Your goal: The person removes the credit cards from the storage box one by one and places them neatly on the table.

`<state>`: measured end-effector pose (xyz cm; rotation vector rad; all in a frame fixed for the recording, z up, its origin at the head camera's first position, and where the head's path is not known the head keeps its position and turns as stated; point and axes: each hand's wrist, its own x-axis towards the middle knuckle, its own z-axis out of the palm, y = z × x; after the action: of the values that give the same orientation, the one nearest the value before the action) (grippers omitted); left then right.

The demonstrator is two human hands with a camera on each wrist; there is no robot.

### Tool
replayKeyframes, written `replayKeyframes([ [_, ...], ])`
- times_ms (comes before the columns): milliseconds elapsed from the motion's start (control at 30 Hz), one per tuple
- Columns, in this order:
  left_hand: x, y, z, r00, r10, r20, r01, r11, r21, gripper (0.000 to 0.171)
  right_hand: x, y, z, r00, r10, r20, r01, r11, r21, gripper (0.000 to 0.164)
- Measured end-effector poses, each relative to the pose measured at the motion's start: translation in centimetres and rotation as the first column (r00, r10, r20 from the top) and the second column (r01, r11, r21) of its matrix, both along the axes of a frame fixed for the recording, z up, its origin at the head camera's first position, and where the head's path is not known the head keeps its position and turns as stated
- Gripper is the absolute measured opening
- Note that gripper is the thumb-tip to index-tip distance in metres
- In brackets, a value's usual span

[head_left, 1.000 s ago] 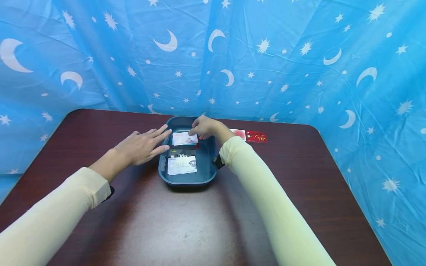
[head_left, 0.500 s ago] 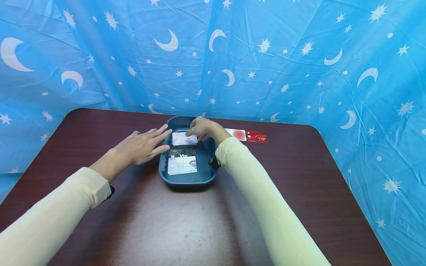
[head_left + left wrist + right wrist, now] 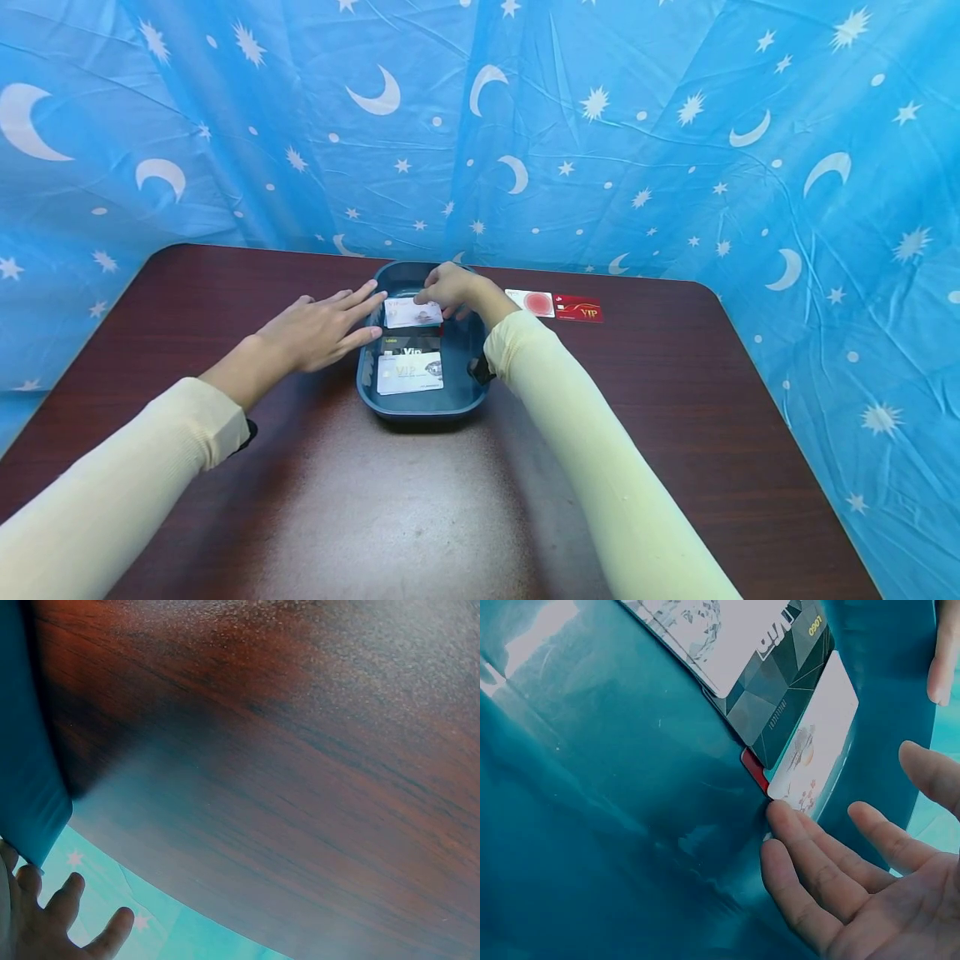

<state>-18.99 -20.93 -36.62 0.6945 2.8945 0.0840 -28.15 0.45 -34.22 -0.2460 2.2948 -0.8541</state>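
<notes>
A dark blue tray (image 3: 422, 414) stands on the table with several cards in it. My left hand (image 3: 311, 332) lies at the tray's left rim, its fingers straight and spread. Inside the tray my right hand (image 3: 454, 289) touches the right edge of the far white card (image 3: 412, 313) with its fingertips; in the right wrist view its fingers (image 3: 817, 877) are loosely bent and apart. A red card edge (image 3: 754, 771) shows under that pile. Nearer me lie a black VIP card (image 3: 401, 342) and a white VIP card (image 3: 409, 373) overlapping it.
Right of the tray, a white card with a red circle (image 3: 537, 303) and a red VIP card (image 3: 578, 308) lie on the dark wooden table (image 3: 675, 375). A blue curtain (image 3: 637, 142) with moons and stars hangs behind the table's far edge.
My right hand has moved slightly left, and the far white card has shifted a little left with it. More of the white card with the red circle shows. The left hand has stayed put.
</notes>
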Motion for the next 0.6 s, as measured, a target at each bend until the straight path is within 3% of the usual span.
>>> replayKeyframes([
  [600, -0.06, 0.12, 0.00, 1.000, 0.007, 0.004, -0.007, 1.000, -0.005, 0.068, -0.17, 0.75, 0.23, 0.998, -0.057, 0.036, 0.060, 0.995, -0.085, 0.048],
])
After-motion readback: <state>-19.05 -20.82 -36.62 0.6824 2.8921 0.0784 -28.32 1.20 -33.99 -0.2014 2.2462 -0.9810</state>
